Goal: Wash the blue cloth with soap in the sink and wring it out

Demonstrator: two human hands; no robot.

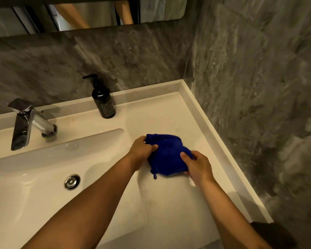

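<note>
two bare forearms (pixel 90 203) reached in from the bottom edge, nearest the lens, angled toward the right part of the counter. grey marbled stone wall (pixel 250 87) filled the back and right side. white basin top (pixel 169 112) ran beneath it, its raised rim meeting the wall at the corner; the sunken sink bowl (pixel 34 186) took up the left part. mirror (pixel 97 13) along the upper edge, showing a reflection of arms. chrome faucet (pixel 29 123) stood at the left rear, spout over the bowl; no water seen running. black pump bottle (pixel 103 99) upright on the rear ledge, right of the faucet, well apart from the hands. blue cloth (pixel 167 153) bunched on the flat counter surface right of the bowl, not in it. left hand (pixel 142 150) closed on the cloth's left upper edge; right hand (pixel 197 166) clamped on its right lower side. both hands near each other, the cloth between them. round chrome drain stopper (pixel 72 180) in the bowl floor.
</note>
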